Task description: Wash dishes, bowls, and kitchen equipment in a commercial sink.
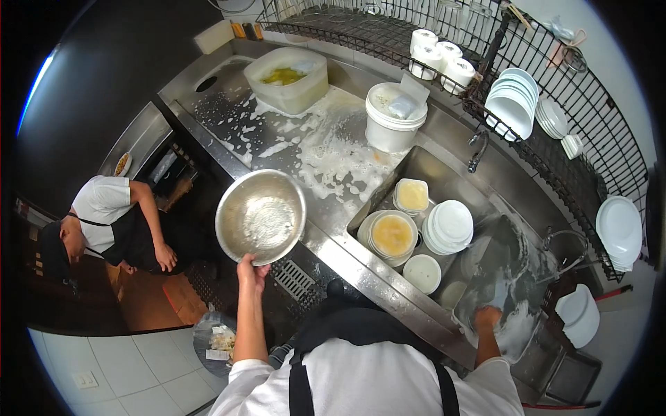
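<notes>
My left hand (253,273) grips the near rim of a round stainless-steel bowl (229,218), held out over the counter's front edge. Some clear liquid or wet sheen shows on the bowl's bottom. My right hand (487,318) is low at a large clear tub of cloudy, foamy water (502,265) at the right end of the sink. The fingers are partly hidden there, and whether they hold anything is unclear. Left of the tub, in the steel sink (429,166), are a stack of white plates (450,223), bowls with yellowish liquid (393,235) and a pale bowl (422,274).
Foam spreads over the steel counter (281,138). A plastic tub (286,91) and a white bucket (395,122) stand on it. A faucet (476,151) and a wire rack (520,140) with dishes line the wall. Left, a co-worker (101,208) bends near a trash bag (210,333).
</notes>
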